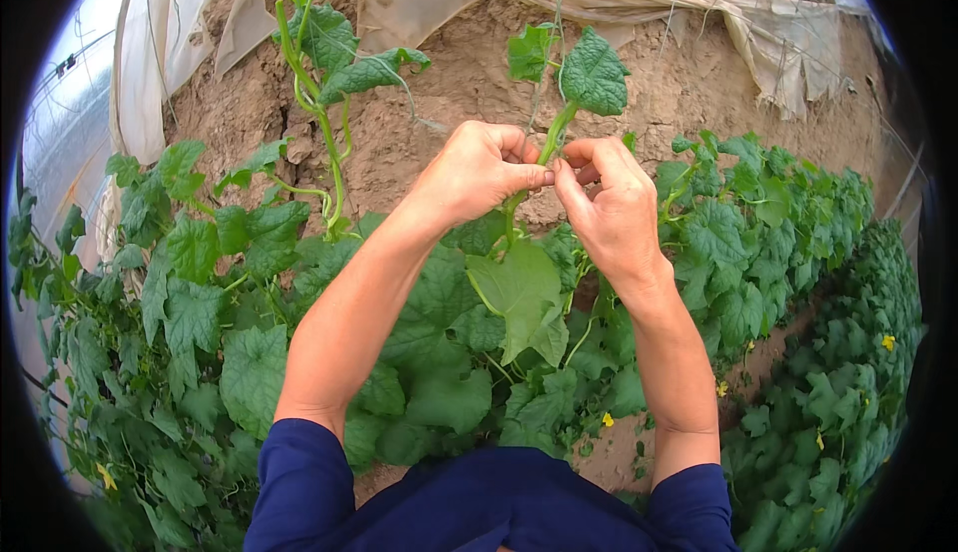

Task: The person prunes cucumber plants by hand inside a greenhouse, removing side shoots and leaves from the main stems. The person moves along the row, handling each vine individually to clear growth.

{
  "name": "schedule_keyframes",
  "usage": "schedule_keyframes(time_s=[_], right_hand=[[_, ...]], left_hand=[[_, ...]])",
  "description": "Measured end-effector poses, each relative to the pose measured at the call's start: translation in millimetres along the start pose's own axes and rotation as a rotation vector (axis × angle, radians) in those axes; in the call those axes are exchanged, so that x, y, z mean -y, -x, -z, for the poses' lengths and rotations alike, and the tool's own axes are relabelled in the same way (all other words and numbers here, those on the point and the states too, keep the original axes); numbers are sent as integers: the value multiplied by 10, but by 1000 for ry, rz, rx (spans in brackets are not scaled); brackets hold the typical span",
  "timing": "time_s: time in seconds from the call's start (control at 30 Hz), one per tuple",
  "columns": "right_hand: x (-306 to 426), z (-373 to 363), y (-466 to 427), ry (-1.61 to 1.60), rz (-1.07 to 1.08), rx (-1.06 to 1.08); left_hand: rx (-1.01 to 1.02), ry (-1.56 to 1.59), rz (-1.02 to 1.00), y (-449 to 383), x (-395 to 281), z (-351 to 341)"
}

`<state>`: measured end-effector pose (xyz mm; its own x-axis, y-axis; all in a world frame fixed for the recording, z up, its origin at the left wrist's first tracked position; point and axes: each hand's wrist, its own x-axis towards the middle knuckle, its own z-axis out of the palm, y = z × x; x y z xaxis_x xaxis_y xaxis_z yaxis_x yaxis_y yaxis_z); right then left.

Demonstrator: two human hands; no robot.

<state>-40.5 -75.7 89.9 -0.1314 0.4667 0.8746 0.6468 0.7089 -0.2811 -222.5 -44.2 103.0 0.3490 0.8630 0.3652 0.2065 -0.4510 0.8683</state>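
A thick green stem of a climbing vine [556, 133], cucumber-like in leaf, rises between my two hands. My left hand [479, 170] pinches it from the left with thumb and fingers. From the other side my right hand [612, 204] brings its thumb and forefinger up against the stem; whether a tendril or string is between these fingertips is too small to tell. Thin green twine [560, 5] runs upward alongside the vine. Above the hands a wrinkled dark leaf [595, 73] hangs from the stem. Below them a broad pale-green leaf [516, 290] droops.
Another vine [327, 133] climbs at the left, a string near its leaves. Behind stands a cracked earth wall [464, 50] with torn plastic sheeting [778, 35]. Dense foliage [426, 327] fills the space before me. A further plant row with yellow flowers [888, 342] runs along the right.
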Motion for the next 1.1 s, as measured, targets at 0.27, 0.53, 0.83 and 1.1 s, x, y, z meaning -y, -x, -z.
schedule_keyframes(time_s=[0.27, 0.53, 0.83, 1.1], right_hand=[[44, 17, 15, 110, 34, -11], [479, 450, 99, -160, 157, 258], [268, 890, -1739, -28, 209, -18], [118, 623, -2463, -217, -145, 99]], left_hand=[[0, -113, -99, 66, -74, -33], [39, -147, -42, 67, 20, 23], [188, -128, 33, 132, 137, 51], [165, -186, -8, 388, 153, 65]])
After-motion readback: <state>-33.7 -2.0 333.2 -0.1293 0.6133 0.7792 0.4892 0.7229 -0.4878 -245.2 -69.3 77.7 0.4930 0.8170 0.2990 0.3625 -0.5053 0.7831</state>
